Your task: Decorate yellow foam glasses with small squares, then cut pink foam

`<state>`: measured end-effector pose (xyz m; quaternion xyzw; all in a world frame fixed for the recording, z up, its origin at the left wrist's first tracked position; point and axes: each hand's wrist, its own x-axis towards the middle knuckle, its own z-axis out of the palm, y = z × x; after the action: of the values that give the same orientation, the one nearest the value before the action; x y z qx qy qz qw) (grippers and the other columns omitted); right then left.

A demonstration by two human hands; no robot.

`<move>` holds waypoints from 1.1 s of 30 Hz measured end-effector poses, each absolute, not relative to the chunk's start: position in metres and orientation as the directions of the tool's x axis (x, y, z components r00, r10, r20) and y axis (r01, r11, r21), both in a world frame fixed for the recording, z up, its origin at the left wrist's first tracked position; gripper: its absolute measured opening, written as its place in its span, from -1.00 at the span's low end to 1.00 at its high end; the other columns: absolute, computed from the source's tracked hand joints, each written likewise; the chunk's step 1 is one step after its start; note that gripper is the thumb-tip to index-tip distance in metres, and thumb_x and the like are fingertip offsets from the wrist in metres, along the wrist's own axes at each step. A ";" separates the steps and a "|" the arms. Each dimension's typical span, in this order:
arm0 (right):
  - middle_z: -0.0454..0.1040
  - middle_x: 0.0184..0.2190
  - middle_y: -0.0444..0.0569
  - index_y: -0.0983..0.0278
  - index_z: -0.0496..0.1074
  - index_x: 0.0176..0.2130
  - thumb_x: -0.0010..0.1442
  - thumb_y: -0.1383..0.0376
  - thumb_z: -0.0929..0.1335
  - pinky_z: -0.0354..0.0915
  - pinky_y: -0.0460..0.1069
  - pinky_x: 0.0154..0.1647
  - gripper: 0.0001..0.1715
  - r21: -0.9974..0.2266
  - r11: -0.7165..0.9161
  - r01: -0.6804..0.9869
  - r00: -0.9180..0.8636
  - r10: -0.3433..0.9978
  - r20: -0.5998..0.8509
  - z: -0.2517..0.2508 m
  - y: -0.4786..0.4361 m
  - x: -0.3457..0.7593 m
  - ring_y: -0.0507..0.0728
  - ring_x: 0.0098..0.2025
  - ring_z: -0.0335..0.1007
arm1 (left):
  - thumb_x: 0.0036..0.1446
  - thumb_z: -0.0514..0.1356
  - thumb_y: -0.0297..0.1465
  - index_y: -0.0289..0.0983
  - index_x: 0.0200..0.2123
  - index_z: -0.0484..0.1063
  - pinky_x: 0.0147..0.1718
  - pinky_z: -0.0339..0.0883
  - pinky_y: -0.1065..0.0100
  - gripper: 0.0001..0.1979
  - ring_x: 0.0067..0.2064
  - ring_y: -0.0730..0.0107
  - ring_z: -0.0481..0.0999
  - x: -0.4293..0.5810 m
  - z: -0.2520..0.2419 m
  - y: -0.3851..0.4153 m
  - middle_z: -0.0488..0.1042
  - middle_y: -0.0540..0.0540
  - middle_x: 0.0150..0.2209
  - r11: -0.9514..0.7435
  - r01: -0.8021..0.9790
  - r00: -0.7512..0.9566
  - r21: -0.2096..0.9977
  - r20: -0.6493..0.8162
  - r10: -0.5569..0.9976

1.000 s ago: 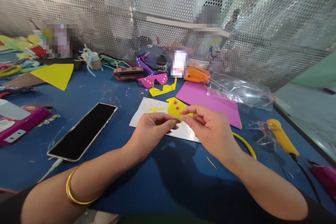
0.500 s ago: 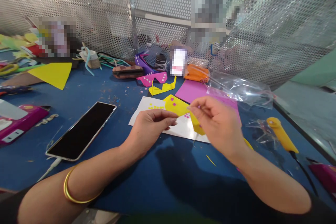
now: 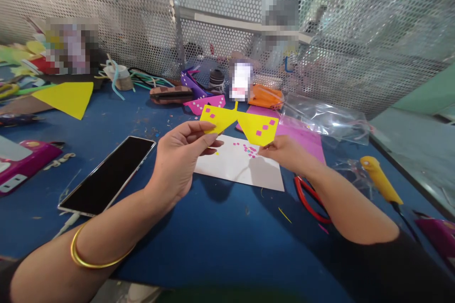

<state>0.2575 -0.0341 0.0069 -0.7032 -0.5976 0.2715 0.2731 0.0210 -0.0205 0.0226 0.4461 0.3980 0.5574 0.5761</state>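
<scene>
Yellow cut-out glasses (image 3: pixel 261 128) with small pink squares on both lenses are raised above a white sheet (image 3: pixel 265 175). My left hand (image 3: pixel 181 154) pinches the left lens between thumb and fingers. At the lower edge of the right lens, my right hand (image 3: pixel 284 154) is closed, its fingertips against the rim. Loose pink squares (image 3: pixel 250 150) lie scattered on the white sheet below. Behind the raised pair, a yellow strip (image 3: pixel 236 105) sticks up; the rest of that piece is hidden.
A phone (image 3: pixel 108 175) with a cable lies at left. Red-handled scissors (image 3: pixel 311 203) are partly under my right forearm. Further right is a yellow glue gun (image 3: pixel 381 180). Pink sheets (image 3: pixel 302 139), a clear bag (image 3: pixel 325 120), pink glasses (image 3: pixel 208 103) and an orange case (image 3: pixel 266 97) are behind.
The yellow glasses have come up off the white sheet and now face me. My left hand has taken hold of the left lens; my right hand has dropped to the right lens's lower edge.
</scene>
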 end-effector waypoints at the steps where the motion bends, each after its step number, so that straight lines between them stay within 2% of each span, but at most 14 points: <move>1: 0.47 -0.62 -0.15 0.22 0.48 -0.55 -0.01 0.29 0.43 0.17 -0.07 -0.58 -0.87 -0.705 -0.145 0.694 0.125 0.989 -0.081 0.002 -0.034 0.253 0.04 -0.57 0.33 | -0.08 0.40 -0.47 -0.29 -0.36 0.53 -0.44 0.41 0.51 -0.83 -0.44 0.46 0.60 0.021 0.023 -0.021 0.60 0.01 -0.48 -0.018 -0.290 0.059 0.957 0.037 0.998; 5: 0.48 -0.63 -0.15 0.22 0.50 -0.48 0.06 0.25 0.39 0.17 -0.08 -0.61 -0.88 -0.697 -0.150 0.701 0.096 0.989 -0.117 -0.014 -0.033 0.244 0.04 -0.59 0.34 | -0.08 0.40 -0.47 -0.29 -0.37 0.52 -0.44 0.41 0.51 -0.84 -0.45 0.47 0.60 0.021 0.023 -0.020 0.59 0.02 -0.49 -0.021 -0.301 0.050 0.953 0.038 0.998; 10: 0.62 -0.36 -0.05 0.20 0.56 -0.39 0.10 0.25 0.38 0.36 -0.03 -0.35 -0.86 -0.678 -0.103 0.728 0.066 0.995 -0.080 -0.023 -0.031 0.240 0.12 -0.32 0.52 | -0.07 0.40 -0.47 -0.28 -0.37 0.52 -0.44 0.39 0.53 -0.84 -0.43 0.47 0.61 0.022 0.021 -0.021 0.59 0.01 -0.48 -0.004 -0.281 0.076 0.960 0.026 0.997; 13: 0.63 -0.30 -0.04 0.20 0.57 -0.37 0.10 0.25 0.37 0.36 -0.03 -0.35 -0.86 -0.635 -0.113 0.764 0.102 0.993 -0.054 -0.016 -0.031 0.244 0.14 -0.30 0.53 | -0.07 0.40 -0.47 -0.28 -0.37 0.52 -0.44 0.39 0.53 -0.85 -0.42 0.46 0.61 0.023 0.020 -0.021 0.59 0.01 -0.49 0.008 -0.269 0.091 0.963 0.018 0.996; 15: 0.62 -0.35 -0.05 0.19 0.57 -0.41 0.06 0.25 0.41 0.33 -0.03 -0.40 -0.90 -0.593 -0.127 0.795 0.127 0.991 -0.043 -0.005 -0.030 0.253 0.13 -0.34 0.51 | -0.07 0.40 -0.47 -0.28 -0.37 0.52 -0.44 0.40 0.52 -0.85 -0.42 0.46 0.61 0.023 0.019 -0.021 0.59 0.01 -0.48 0.003 -0.260 0.092 0.966 0.021 0.996; 17: 0.58 -0.50 -0.08 0.20 0.53 -0.54 -0.03 0.28 0.45 0.26 -0.03 -0.48 -0.92 -0.533 -0.156 0.832 0.167 0.986 -0.028 0.009 -0.029 0.268 0.13 -0.44 0.45 | -0.06 0.40 -0.46 -0.28 -0.36 0.52 -0.43 0.40 0.52 -0.85 -0.41 0.46 0.61 0.023 0.018 -0.021 0.59 0.02 -0.48 -0.019 -0.249 0.086 0.968 0.041 0.995; 19: 0.45 -0.67 -0.10 0.21 0.44 -0.68 -0.12 0.34 0.48 0.15 -0.02 -0.54 -0.79 -0.466 -0.202 0.861 0.233 0.972 0.009 0.026 -0.031 0.284 0.12 -0.55 0.34 | -0.06 0.39 -0.46 -0.27 -0.36 0.52 -0.43 0.41 0.52 -0.85 -0.41 0.46 0.61 0.023 0.017 -0.021 0.59 0.02 -0.49 -0.052 -0.234 0.074 0.971 0.071 0.995; 21: 0.40 -0.69 -0.10 0.22 0.46 -0.66 -0.07 0.30 0.46 0.10 -0.01 -0.54 -0.80 -0.438 -0.230 0.869 0.296 0.951 0.087 0.042 -0.036 0.295 0.12 -0.56 0.29 | -0.05 0.39 -0.46 -0.26 -0.36 0.52 -0.42 0.42 0.51 -0.86 -0.41 0.45 0.61 0.023 0.016 -0.021 0.59 0.03 -0.49 -0.087 -0.211 0.066 0.974 0.103 0.992; 23: 0.46 -0.60 -0.10 0.22 0.55 -0.48 0.06 0.17 0.40 0.11 -0.02 -0.53 -0.80 -0.488 -0.212 0.847 0.350 0.913 0.210 0.056 -0.045 0.296 0.10 -0.54 0.29 | -0.04 0.38 -0.47 -0.25 -0.36 0.52 -0.41 0.43 0.49 -0.87 -0.40 0.44 0.61 0.023 0.015 -0.023 0.59 0.03 -0.48 -0.120 -0.179 0.088 0.977 0.138 0.987; 24: 0.49 -0.56 -0.09 0.23 0.58 -0.39 0.08 0.12 0.40 0.13 -0.02 -0.52 -0.75 -0.570 -0.151 0.807 0.376 0.876 0.300 0.061 -0.050 0.292 0.09 -0.53 0.30 | -0.04 0.37 -0.48 -0.25 -0.36 0.53 -0.40 0.43 0.49 -0.87 -0.40 0.43 0.61 0.024 0.015 -0.025 0.59 0.03 -0.48 -0.132 -0.160 0.115 0.978 0.152 0.982; 26: 0.54 -0.48 -0.09 0.20 0.61 -0.29 0.08 0.02 0.40 0.18 -0.03 -0.50 -0.66 -0.634 -0.054 0.771 0.339 0.878 0.338 0.067 -0.060 0.277 0.09 -0.48 0.36 | -0.04 0.36 -0.49 -0.24 -0.37 0.53 -0.38 0.45 0.46 -0.88 -0.40 0.42 0.61 0.025 0.015 -0.030 0.60 0.02 -0.47 -0.131 -0.116 0.190 0.985 0.152 0.970; 29: 0.59 -0.42 -0.07 0.17 0.63 -0.34 0.05 0.05 0.43 0.27 -0.03 -0.43 -0.72 -0.680 0.052 0.731 0.154 0.959 0.239 0.066 -0.069 0.252 0.12 -0.38 0.44 | -0.06 0.35 -0.50 -0.23 -0.41 0.53 -0.33 0.49 0.40 -0.90 -0.40 0.37 0.62 0.028 0.015 -0.039 0.60 0.01 -0.46 -0.089 -0.060 0.292 0.994 0.103 0.951; 31: 0.56 -0.47 -0.09 0.16 0.62 -0.34 0.06 0.04 0.43 0.22 -0.05 -0.52 -0.72 -0.712 0.023 0.701 0.093 0.988 0.123 0.061 -0.071 0.241 0.08 -0.46 0.39 | -0.06 0.33 -0.51 -0.23 -0.45 0.53 -0.31 0.50 0.37 -0.92 -0.39 0.35 0.62 0.030 0.014 -0.043 0.59 0.01 -0.47 -0.066 -0.042 0.338 0.997 0.076 0.938; 33: 0.48 -0.56 -0.13 0.16 0.59 -0.35 0.06 0.03 0.42 0.11 -0.07 -0.60 -0.72 -0.728 -0.025 0.685 0.078 0.996 0.040 0.057 -0.071 0.235 0.03 -0.57 0.26 | -0.05 0.29 -0.52 -0.22 -0.48 0.50 -0.31 0.50 0.36 -0.91 -0.41 0.35 0.62 0.031 0.013 -0.045 0.58 0.02 -0.49 -0.056 -0.035 0.370 0.998 0.065 0.927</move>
<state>0.2352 -0.0707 0.0566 -0.6685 -0.6288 0.2559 0.3036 0.0305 -0.0447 0.0130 0.5944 0.3750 0.4178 0.5758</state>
